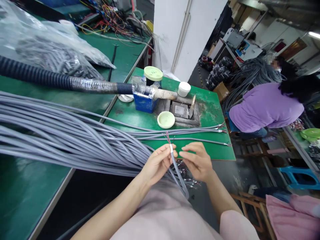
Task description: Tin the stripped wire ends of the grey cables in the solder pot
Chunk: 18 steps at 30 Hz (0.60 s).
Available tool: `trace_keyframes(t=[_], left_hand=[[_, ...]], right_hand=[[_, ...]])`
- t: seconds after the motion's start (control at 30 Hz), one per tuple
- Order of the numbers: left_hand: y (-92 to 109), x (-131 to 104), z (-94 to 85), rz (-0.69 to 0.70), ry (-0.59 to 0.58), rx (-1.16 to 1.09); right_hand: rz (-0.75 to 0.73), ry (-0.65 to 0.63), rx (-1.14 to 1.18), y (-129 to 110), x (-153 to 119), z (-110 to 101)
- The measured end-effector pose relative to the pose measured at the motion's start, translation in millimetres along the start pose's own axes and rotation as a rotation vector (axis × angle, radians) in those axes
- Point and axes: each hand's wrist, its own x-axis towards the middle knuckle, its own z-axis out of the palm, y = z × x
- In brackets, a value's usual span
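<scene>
Between thumb and fingers my left hand [160, 161] grips a grey cable [178, 171] near its end, which bears a white band. Thin red and dark wires [168, 137] fan out above that band. My right hand [197, 160] is just to the right, fingers apart and curved, holding nothing and not touching the cable. Behind my hands a thick bundle of grey cables [100, 140] runs in from the left. Several of its stripped ends [221, 128] lie on the green table [212, 106].
A solder pot [181, 110] with a flat tool on it stands ahead, near a shallow pale dish [166, 119], a white tub [184, 89] and a blue box [144, 101]. A black hose [57, 76] crosses from the left. A person in purple [265, 103] is at right.
</scene>
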Motion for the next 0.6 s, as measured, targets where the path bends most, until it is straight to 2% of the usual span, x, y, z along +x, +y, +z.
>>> trace_keyframes(t=[0.13, 0.3, 0.4, 0.53, 0.6], left_hand=[[3, 1, 6.9, 0.005, -0.009, -0.022], [6, -2, 12.3, 0.108, -0.010, 0.078], [8, -4, 10.0, 0.155, 0.003, 0.102], [11, -4, 2.4, 0.149, 0.005, 0.132], [11, -4, -1.3, 0.155, -0.009, 0.219]], right_hand=[[-0.162, -0.073, -0.110, 8, 0, 10], [-0.164, -0.041, -0.094, 18, 11, 19], [-0.188, -0.056, -0.077, 16, 19, 17], [-0.241, -0.187, 0.005, 8, 28, 9], [-0.214, -0.178, 0.071, 6, 32, 4]])
